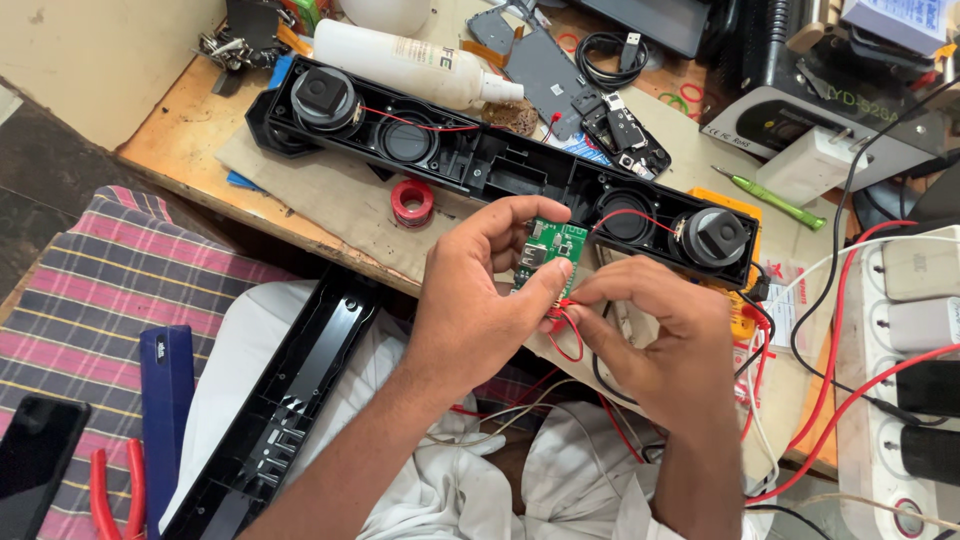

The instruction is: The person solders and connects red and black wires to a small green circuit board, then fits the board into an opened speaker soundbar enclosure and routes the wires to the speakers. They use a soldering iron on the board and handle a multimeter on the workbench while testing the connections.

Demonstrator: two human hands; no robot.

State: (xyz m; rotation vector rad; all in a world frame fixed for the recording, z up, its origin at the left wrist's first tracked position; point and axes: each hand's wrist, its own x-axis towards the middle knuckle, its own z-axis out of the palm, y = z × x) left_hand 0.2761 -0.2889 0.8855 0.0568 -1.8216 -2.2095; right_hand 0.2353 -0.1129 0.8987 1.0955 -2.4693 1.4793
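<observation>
Head view looks down at two hands over a lap, at the near edge of the bench (180, 130). The left hand (475, 300) pinches a small green circuit board (553, 250) between thumb and fingers and holds it up. The right hand (655, 335) is just beside it, with fingertips pressed together on thin red wires (565, 335) that hang under the board. Both hands touch near the board's bottom edge. The board stands up tall, its long side running near to far. Just past it, a bit farther away, lies the long black speaker case (500, 165), open, stretched left to right across the bench. The left hand is the one closer to the gap in the middle of the case. A black cover (290, 410) rests on the lap at the left. A roll of red wire (412, 203) sits near the case, and a white bottle (400, 62) lies behind it.
</observation>
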